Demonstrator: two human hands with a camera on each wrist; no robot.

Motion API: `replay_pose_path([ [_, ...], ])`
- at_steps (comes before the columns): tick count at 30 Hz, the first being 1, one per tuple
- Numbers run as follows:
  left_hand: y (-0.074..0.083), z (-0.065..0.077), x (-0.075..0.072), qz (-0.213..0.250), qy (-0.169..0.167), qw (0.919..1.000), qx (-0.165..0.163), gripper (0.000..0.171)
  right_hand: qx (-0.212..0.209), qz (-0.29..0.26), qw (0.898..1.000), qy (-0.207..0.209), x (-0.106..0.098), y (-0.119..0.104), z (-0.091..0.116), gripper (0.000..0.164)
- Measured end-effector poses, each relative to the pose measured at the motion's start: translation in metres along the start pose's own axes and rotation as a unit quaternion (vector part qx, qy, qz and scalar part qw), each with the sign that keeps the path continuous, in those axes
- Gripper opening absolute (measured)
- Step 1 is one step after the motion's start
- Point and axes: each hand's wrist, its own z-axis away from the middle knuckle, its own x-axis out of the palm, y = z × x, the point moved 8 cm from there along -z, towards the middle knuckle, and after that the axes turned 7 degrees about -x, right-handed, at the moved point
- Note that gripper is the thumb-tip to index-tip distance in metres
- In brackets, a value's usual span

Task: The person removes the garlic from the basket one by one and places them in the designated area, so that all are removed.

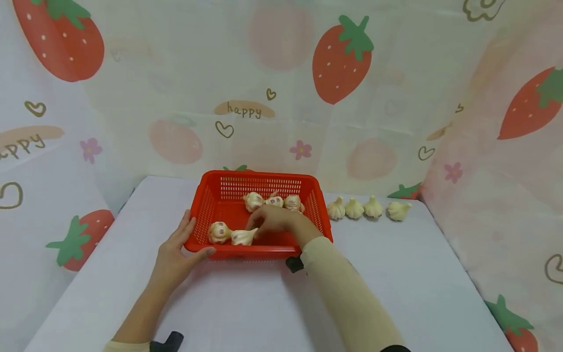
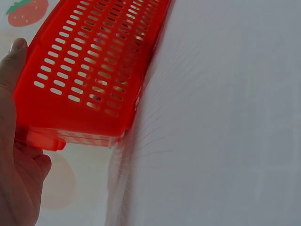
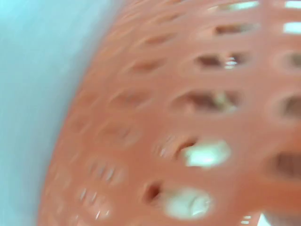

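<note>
A red plastic basket (image 1: 264,252) with slotted walls stands on the white table. My left hand (image 1: 173,256) grips its front left corner, thumb along the front rim and fingers at the left side. In the left wrist view the same hand (image 2: 16,179) is at the basket's rim (image 2: 70,113). Reaching over the front wall, my right hand (image 1: 274,220) is down inside, its fingertips pinching the stem of a garlic bulb (image 1: 243,238). Beside that lies another garlic bulb (image 1: 218,232). More bulbs (image 1: 253,201) sit at the back, partly hidden by the hand.
Right of the basket, several garlic bulbs (image 1: 354,209) stand in a row near the table's back edge, with one bulb (image 1: 398,210) a little apart. A strawberry-print cloth (image 1: 264,146) hangs behind and at both sides of the white table (image 1: 246,303).
</note>
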Motion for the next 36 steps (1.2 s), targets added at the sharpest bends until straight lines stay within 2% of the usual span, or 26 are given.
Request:
replay_pose_path([
  [4, -0.002, -0.001, 0.002, -0.001, 0.0, 1.0, -0.001, 0.101, -0.003, -0.005, 0.998, 0.069, -0.019, -0.001, 0.009, 0.012],
  [7, -0.002, 0.0, 0.003, -0.003, -0.001, 1.0, -0.001, 0.102, -0.014, -0.001, 0.994, 0.11, -0.029, -0.006, 0.016, 0.017],
  [11, -0.002, 0.0, 0.0, -0.005, 0.004, 1.0, 0.001, 0.101, -0.024, -0.001, 0.988, 0.15, -0.037, -0.016, 0.026, 0.026],
  [17, 0.0, -0.001, -0.004, -0.01, 0.01, 0.9999, 0.007, 0.101, -0.035, -0.011, 0.974, 0.222, -0.043, -0.028, 0.044, 0.017],
  [24, -0.002, 0.001, -0.004, -0.008, 0.004, 0.9999, -0.004, 0.1, -0.073, -0.04, 0.958, 0.276, -0.043, -0.034, 0.064, 0.019],
  [27, -0.001, 0.001, -0.004, -0.007, 0.005, 1.0, -0.003, 0.099, -0.068, -0.041, 0.951, 0.299, -0.043, -0.034, 0.073, 0.022],
  [33, 0.0, 0.002, -0.003, -0.008, 0.008, 0.9999, 0.005, 0.099, -0.029, -0.047, 0.938, 0.342, -0.044, -0.026, 0.093, 0.024],
  [36, 0.0, 0.001, -0.003, -0.01, 0.009, 0.9999, 0.009, 0.099, -0.032, -0.048, 0.931, 0.361, -0.047, -0.025, 0.103, 0.023],
])
